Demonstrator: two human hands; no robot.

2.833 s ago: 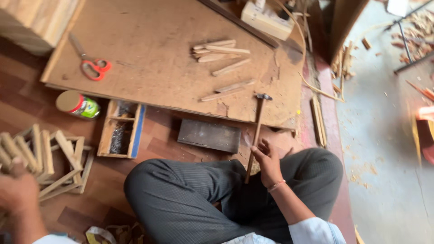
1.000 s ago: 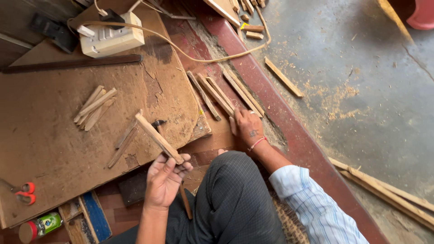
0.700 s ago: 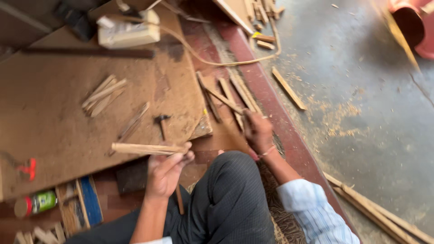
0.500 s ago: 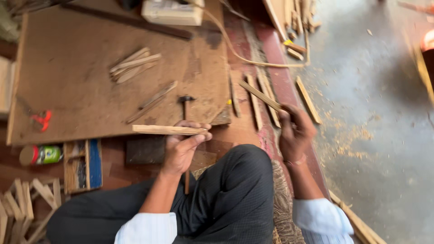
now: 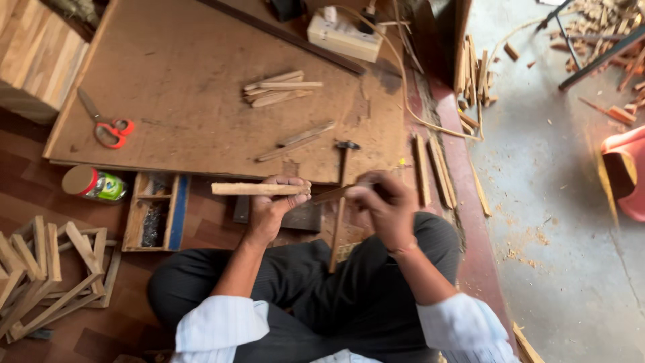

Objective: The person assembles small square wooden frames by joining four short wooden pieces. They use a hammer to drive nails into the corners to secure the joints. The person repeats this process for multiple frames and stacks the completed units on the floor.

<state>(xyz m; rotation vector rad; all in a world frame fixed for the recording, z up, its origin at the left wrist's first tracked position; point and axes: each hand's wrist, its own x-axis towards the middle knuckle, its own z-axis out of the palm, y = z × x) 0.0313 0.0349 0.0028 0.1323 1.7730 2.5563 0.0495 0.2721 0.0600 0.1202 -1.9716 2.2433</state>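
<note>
My left hand (image 5: 277, 202) grips a pale wooden stick (image 5: 245, 189), held level and pointing left above the front edge of the brown work board (image 5: 188, 81). My right hand (image 5: 379, 205) is closed on a second, darker wooden stick (image 5: 330, 195) whose tip reaches toward the left hand's fingers. A hammer (image 5: 340, 195) lies between the hands, its head on the board and its handle running down toward my lap.
Red-handled scissors (image 5: 107, 126) and a pile of sticks (image 5: 279, 89) lie on the board; a power strip (image 5: 342, 39) sits at its far edge. A jar (image 5: 94, 183), a small wooden tray (image 5: 156, 212) and wooden frames (image 5: 47, 269) lie at left. More sticks (image 5: 433, 171) lie at right.
The right hand came in from the sticks at the right with one stick and now meets the left hand. The left hand's stick turned level. The view swung back over the board.
</note>
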